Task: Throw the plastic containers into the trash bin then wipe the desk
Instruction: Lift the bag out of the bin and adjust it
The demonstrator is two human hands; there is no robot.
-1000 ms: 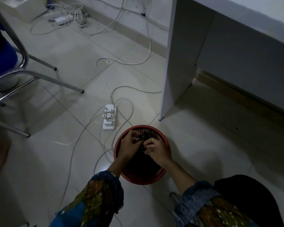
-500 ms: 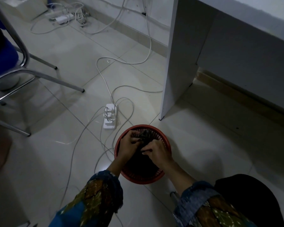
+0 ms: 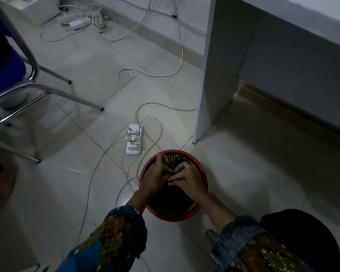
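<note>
While both hands work inside the trash bin [image 3: 171, 213], the bin stands on the tiled floor [image 3: 86, 65], near the foot of the bench [image 3: 214, 75] side panel and just beside a white power strip [image 3: 134, 139].

1. Change against the earlier frames:
- The bin, the power strip and the white cables [image 3: 126, 89] lie where they lay one second ago.
- The left hand [image 3: 155, 177] stays at the far-left part of the bin mouth.
- The right hand [image 3: 186, 181] has dropped slightly. Its fingertips, which reached toward the far rim one second ago, now curl in toward the left hand, as they did half a second ago.

2. Grip state:
- Left grip: fingers curled over a dark item [image 3: 175, 160] at the bin mouth.
- Right grip: fingers curled and pressed on the near side of the same item, touching the left hand.
- The item is dark and crumpled. Whether it is one of the plastic containers cannot be told in this light.

3. Surroundings:
- A chair [image 3: 33, 61] with chrome legs and a blue seat stands at left, well apart from the bin.
- Both forearms wear patterned sleeves [image 3: 114, 238].

4. Markings: any print on the power strip is too small and dim to read.
</note>
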